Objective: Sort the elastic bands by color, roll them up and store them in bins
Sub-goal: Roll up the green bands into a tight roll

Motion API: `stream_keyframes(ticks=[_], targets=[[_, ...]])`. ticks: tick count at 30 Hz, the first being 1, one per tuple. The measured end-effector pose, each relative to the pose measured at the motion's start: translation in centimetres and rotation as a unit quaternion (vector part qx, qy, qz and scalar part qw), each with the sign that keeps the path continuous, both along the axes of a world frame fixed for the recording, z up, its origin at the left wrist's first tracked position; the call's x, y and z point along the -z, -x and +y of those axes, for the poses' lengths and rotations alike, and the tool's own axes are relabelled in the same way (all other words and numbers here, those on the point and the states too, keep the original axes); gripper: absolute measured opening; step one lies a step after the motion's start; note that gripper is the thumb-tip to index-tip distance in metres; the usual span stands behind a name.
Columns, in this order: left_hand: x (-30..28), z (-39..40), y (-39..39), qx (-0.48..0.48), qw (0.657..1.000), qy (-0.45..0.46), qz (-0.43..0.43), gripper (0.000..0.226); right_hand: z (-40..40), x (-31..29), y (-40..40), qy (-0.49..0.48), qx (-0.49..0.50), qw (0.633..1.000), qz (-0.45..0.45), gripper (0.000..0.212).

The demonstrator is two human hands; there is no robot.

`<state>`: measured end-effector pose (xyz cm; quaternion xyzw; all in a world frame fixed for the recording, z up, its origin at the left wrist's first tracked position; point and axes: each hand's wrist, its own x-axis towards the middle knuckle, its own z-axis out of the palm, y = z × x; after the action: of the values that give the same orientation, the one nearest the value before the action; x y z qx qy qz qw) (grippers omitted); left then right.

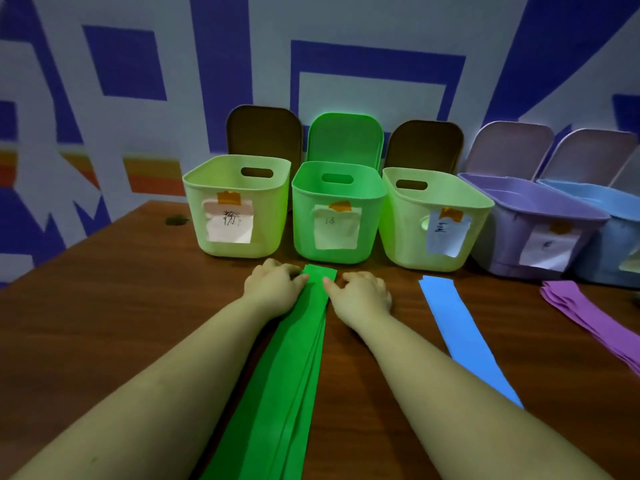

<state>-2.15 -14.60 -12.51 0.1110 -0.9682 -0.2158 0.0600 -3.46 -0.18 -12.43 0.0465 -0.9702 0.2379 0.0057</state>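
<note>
- Green elastic bands [294, 375] lay stacked in one long strip down the middle of the table [104, 323], running from the near edge to just short of the bins at the far edge.
- My table was dark brown wood, set against a wall painted with blue and white blocks.
- Five bins stood in a row along the far edge, each with a paper label taped on its front and a lid propped up behind it: a pale green bin [235, 206] on the left, a bright green bin [337, 211] straight beyond the strip's far end, another pale green bin [429, 220], a purple bin [526, 226], and a blue bin [609, 237] toward the right edge.
- A blue band [464, 334] lay flat to the right of the green strip, apart from it.
- Purple bands [595, 317] lay in a loose stack near the right edge, in front of the purple bin.
- My left hand [273, 289] sat on the left side of the strip's far end, fingers curled, fingertips pinching the green edge.
- My right hand [360, 294] mirrored it on the right side, fingers curled, thumb tip on the band.
</note>
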Motion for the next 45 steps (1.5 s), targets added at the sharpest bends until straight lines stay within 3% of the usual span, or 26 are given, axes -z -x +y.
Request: stream_keyframes(ticks=[2,6,8,11,13,14,17,18,25,30,34,39,42,45], targets=[[0.5,0.1,0.9,-0.023,0.999,-0.026,0.040,0.034,-1.3,0.3,1.1,0.025,0.047,0.998,0.022,0.054],[1.2,-0.6,1.7,-0.009,0.976,-0.192,0.101,0.005,-2.3,0.9,2.3,0.073,0.080,0.992,0.062,0.034],[1.5,-0.7,1.7,0.007,0.967,-0.224,0.118,0.014,-2.4,1.0,2.3,0.129,0.066,0.987,0.072,0.018],[1.5,-0.5,1.6,-0.005,0.957,-0.263,0.126,0.046,-2.4,0.8,1.5,0.239,0.028,0.969,0.064,0.016],[1.2,-0.4,0.9,0.000,0.952,-0.282,0.117,0.056,-2.4,0.6,0.7,0.307,0.007,0.950,0.053,0.015],[0.8,-0.4,0.3,0.013,0.939,-0.325,0.108,0.050,-2.3,0.2,0.4,0.344,0.007,0.938,0.045,0.014],[-1.8,0.1,-2.4,0.064,0.842,-0.533,0.052,0.026,-1.5,-1.8,-1.3,0.446,0.004,0.895,0.011,0.013],[-3.0,0.3,-3.5,0.077,0.824,-0.560,0.041,0.020,-1.1,-2.7,-2.2,0.466,-0.010,0.884,0.005,0.012],[-10.5,4.5,-14.4,0.129,0.775,-0.616,0.046,0.024,4.4,-9.9,-13.1,0.613,-0.128,0.780,0.013,0.007],[-13.7,8.2,-21.9,0.171,0.712,-0.666,0.143,0.053,7.6,-14.6,-20.3,0.655,-0.197,0.729,0.027,0.011],[-14.0,11.0,-26.6,0.185,0.679,-0.682,0.198,0.051,10.0,-16.4,-25.2,0.638,-0.235,0.732,0.042,0.027],[-12.3,14.5,-30.4,0.175,0.692,-0.667,0.212,0.016,12.7,-13.5,-28.4,0.638,-0.188,0.744,0.066,0.021],[-10.0,16.4,-31.5,0.150,0.695,-0.672,0.208,0.015,14.0,-10.2,-29.5,0.639,-0.137,0.753,0.072,0.020],[-6.8,17.8,-31.9,0.124,0.731,-0.628,0.237,0.015,15.5,-6.6,-30.7,0.535,-0.028,0.824,0.184,0.021]])
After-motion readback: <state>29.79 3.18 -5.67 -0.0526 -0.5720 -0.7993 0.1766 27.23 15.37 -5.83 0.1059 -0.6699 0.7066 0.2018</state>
